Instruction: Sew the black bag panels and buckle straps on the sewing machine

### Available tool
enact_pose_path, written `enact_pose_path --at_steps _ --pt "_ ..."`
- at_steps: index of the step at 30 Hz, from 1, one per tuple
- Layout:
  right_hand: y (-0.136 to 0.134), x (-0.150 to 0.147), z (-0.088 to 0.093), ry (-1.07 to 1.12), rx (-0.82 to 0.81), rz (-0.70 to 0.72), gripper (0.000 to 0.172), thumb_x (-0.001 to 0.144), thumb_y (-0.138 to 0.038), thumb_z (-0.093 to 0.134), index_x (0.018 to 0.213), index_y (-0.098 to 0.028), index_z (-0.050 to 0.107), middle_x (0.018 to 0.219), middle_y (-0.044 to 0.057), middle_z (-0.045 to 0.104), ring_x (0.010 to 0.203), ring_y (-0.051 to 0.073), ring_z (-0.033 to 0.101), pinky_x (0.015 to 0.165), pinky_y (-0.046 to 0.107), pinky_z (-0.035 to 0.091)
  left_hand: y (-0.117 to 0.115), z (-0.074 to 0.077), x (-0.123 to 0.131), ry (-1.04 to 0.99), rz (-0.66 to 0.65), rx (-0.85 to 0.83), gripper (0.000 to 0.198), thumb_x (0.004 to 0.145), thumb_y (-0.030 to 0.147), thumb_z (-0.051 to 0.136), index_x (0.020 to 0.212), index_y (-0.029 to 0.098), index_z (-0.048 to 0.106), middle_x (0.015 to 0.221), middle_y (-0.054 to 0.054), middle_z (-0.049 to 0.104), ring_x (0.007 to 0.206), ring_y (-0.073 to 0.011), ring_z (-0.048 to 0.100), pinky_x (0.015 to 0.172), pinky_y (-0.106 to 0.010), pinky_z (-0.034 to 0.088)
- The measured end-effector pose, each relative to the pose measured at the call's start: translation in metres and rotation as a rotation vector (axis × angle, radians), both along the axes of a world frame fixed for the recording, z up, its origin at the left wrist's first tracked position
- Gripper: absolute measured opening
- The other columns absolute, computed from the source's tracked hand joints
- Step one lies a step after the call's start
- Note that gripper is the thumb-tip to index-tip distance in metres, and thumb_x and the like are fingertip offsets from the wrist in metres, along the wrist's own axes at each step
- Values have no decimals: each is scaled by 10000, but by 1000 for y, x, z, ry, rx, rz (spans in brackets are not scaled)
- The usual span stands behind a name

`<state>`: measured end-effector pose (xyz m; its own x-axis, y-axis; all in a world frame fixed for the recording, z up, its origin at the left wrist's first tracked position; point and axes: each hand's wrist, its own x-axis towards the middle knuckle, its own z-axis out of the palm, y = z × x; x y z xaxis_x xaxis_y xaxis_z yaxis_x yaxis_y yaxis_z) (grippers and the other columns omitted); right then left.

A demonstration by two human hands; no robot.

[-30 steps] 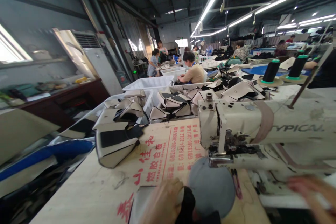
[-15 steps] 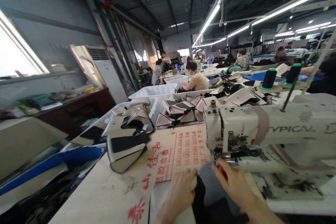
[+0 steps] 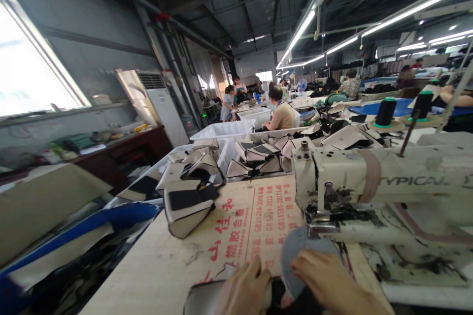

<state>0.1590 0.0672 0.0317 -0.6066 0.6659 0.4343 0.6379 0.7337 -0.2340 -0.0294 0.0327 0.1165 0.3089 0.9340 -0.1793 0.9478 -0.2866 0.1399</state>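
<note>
My left hand (image 3: 246,288) is closed on the edge of a beige and black sewn piece (image 3: 203,298) at the bottom of the view. My right hand (image 3: 323,273) has its fingers curled over a rounded grey panel (image 3: 293,256) of the work, just in front of the sewing machine (image 3: 332,177). The grey panel's upper edge lies near the needle area, apart from the presser foot as far as can be seen. Black fabric lies between the hands, partly hidden by them.
A finished-looking beige and black piece (image 3: 188,206) sits on the plywood table (image 3: 148,261). Behind are white bins (image 3: 223,130) with similar pieces, thread spools (image 3: 385,112) and a seated person (image 3: 283,113). A blue-lined container (image 3: 111,214) stands at left.
Both hands and the work have moved down, toward me. The grey panel has come away from the needle area and more of it shows. The camera view has shifted slightly left.
</note>
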Motion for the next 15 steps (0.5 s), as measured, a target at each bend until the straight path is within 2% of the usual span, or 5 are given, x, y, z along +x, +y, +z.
enact_pose_path --at_steps 4,7,10,12,15 --pt "27 20 16 369 46 -124 178 879 -242 383 988 -194 516 876 44 629 756 129 609 666 214 474 37 47 27 -8 -80 223 280 635 128 500 893 233 532 984 -34 509 884 -190 487 776 -320 383" --pt "45 8 25 772 37 -416 196 854 -328 440 940 -160 492 791 58 640 684 141 621 582 199 466 77 64 46 18 -109 341 234 689 184 490 920 206 526 961 -59 528 907 -211 498 784 -328 377" --pt "50 -15 25 877 9 -615 214 849 -363 423 853 -158 484 698 56 625 610 159 615 511 210 439 100 60 60 56 -89 291 212 718 178 460 914 175 542 911 -77 571 909 -218 524 780 -314 381" --pt "46 -21 19 863 -51 -577 206 861 -352 385 842 -165 469 696 50 622 585 148 607 504 207 437 98 50 56 50 -134 245 205 708 167 465 894 180 549 905 -67 589 910 -210 532 783 -299 382" --pt "29 -4 1 875 -184 -422 218 863 -350 377 979 -174 434 784 52 629 652 138 612 577 215 477 81 45 20 4 -129 276 214 690 201 501 898 220 547 920 -23 597 890 -183 540 782 -270 381"
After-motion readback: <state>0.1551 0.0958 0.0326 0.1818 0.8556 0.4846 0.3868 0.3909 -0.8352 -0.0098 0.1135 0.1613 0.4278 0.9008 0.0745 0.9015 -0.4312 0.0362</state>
